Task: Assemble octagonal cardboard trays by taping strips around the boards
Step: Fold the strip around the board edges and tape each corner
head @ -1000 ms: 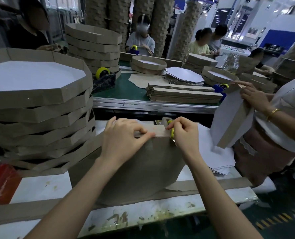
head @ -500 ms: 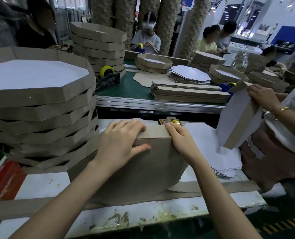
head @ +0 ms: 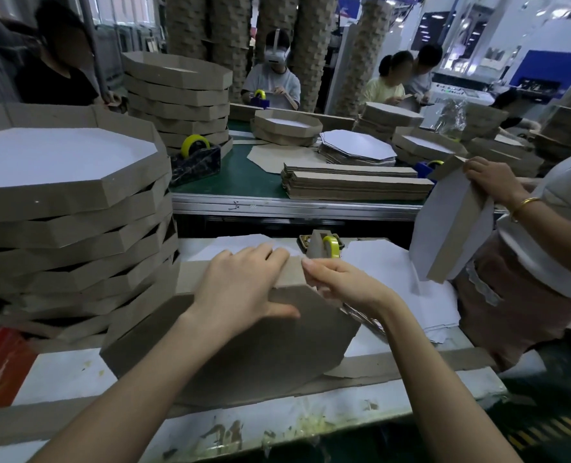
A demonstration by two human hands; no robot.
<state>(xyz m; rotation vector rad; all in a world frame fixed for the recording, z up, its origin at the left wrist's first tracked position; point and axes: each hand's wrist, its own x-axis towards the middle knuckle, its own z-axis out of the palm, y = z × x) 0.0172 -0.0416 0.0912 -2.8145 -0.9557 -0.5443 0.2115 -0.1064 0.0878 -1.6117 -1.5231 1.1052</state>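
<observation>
My left hand [head: 244, 282] grips the top edge of the tray [head: 260, 355]; my right hand [head: 342, 284] pinches its strip [head: 292, 274]. Light, stiff cardboard, so I'd hold it by the edges.

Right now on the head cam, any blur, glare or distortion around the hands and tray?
Head view: left hand, right hand and tray sharp, evenly lit, only soft shadows; wide-angle distortion skews the conveyor rail and the tray stack at left; background top right is washed out bright.
</observation>
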